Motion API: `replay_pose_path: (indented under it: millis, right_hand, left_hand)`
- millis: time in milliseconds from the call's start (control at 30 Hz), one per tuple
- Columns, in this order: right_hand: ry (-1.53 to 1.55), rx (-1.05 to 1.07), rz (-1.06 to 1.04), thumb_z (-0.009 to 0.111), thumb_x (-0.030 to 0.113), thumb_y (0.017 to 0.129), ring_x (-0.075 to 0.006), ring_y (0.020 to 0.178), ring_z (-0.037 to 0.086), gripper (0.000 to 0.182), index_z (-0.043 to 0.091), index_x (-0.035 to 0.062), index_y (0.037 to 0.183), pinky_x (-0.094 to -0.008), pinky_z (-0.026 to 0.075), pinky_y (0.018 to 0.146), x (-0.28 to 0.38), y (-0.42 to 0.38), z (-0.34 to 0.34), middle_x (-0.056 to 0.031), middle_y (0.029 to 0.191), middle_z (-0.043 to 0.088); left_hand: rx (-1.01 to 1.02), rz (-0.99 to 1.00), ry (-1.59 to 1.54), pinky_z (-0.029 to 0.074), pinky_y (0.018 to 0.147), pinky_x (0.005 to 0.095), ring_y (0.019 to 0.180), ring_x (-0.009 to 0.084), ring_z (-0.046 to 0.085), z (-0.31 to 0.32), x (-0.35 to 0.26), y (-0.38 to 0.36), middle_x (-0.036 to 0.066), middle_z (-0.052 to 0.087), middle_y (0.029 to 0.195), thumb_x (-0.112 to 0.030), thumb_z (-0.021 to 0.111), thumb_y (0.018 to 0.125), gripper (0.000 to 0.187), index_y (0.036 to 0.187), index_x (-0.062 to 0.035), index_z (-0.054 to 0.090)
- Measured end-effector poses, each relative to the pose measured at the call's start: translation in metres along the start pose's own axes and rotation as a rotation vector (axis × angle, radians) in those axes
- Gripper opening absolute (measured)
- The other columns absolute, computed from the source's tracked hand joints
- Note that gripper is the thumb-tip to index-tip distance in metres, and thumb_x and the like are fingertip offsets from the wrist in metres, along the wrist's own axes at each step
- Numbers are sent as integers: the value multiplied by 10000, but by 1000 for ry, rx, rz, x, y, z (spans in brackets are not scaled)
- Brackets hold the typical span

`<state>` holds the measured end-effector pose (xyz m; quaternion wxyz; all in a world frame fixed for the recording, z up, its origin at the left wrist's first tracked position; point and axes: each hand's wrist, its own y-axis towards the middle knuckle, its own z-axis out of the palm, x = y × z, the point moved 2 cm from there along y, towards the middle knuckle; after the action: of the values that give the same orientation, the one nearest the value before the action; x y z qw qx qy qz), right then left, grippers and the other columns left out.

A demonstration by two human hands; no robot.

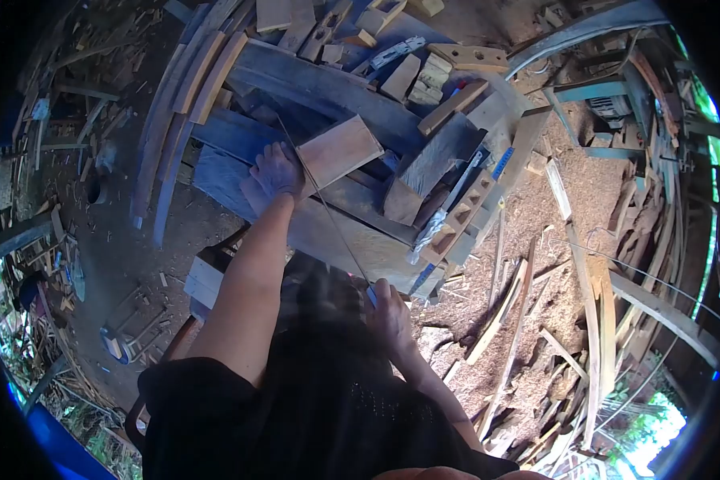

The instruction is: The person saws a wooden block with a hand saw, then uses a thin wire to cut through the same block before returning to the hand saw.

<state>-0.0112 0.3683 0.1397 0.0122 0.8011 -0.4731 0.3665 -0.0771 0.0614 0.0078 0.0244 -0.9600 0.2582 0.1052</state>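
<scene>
My left hand (278, 171) bears down on the left part of a short wooden board (342, 152), fingers curled over it. The board lies across the bench, its pale reddish face turned up. A long thin saw (338, 226) crosses the board close beside my left hand, its far tip beyond the fingers. At the near end, my right hand (392, 317) is wrapped around the saw's handle, with a bit of blue (372, 296) showing. Whether the blade has cut into the wood is too dark to tell.
The workbench (360, 250) carries thick beams (320, 84), wood blocks (400, 78) and a piece with round holes (468, 204). Long curved strips (208, 78) lean at the left. Sawdust (536, 208) and offcuts (508, 312) cover the floor at the right.
</scene>
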Motion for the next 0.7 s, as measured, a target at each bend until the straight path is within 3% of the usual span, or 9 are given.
replay_pose_path:
  millis: [133,267,467,700]
  right_hand:
    - [24,-14,-7,620,179,891,-433,780,639,256,475,55,1060,-513,528,622,0,42,31,-230,889,606]
    - [12,-40,-43,615,175,887,-427,789,645,251,473,54,1054,-519,529,635,20,86,47,-217,886,606]
    - [-10,-3,49,631,156,865,-424,746,632,253,482,53,1042,-510,526,620,-1,4,9,-200,859,595]
    - [31,-75,3,627,146,877,-419,762,631,202,467,56,962,-492,524,646,14,75,52,-211,859,589]
  left_hand:
    - [58,-3,34,369,909,466,1033,282,549,2,1,1,70,601,1048,-321,327,1001,361,1009,-111,622]
    - [-14,11,-10,367,902,465,1030,283,546,6,4,1,67,597,1052,-319,328,1002,362,1026,-111,623]
    - [79,-12,18,375,904,468,1034,279,547,-3,-2,-1,60,597,1065,-323,334,1003,358,1058,-119,622]
    - [53,-7,2,381,897,479,1039,285,548,6,6,3,64,595,1074,-319,346,998,341,1068,-132,622]
